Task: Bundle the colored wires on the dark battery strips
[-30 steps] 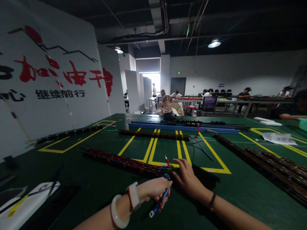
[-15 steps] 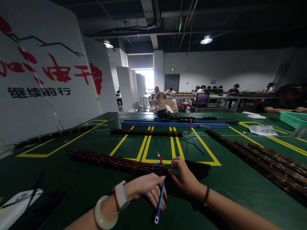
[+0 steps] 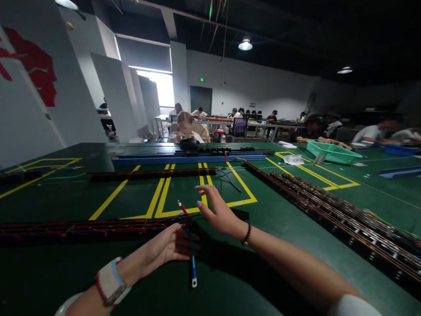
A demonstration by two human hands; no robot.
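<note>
On the near side of the green table [image 3: 33, 276], a blue cable [image 3: 193, 265] with a metal lug hangs toward me from the end of a long dark strip [image 3: 72, 229] laced with wires; a short red lead [image 3: 184, 210] juts up there. The left hand [image 3: 173, 245] is beside the blue cable, fingers stretched out; I can't tell whether they touch it. The right hand [image 3: 215, 213] hovers near the red lead, thumb and fingers wide apart. Farther off lie copper-coloured strips [image 3: 332, 210] and a green basket [image 3: 332, 153].

The wire bundle [image 3: 82, 229] lies left of the strips [image 3: 332, 215].
</note>
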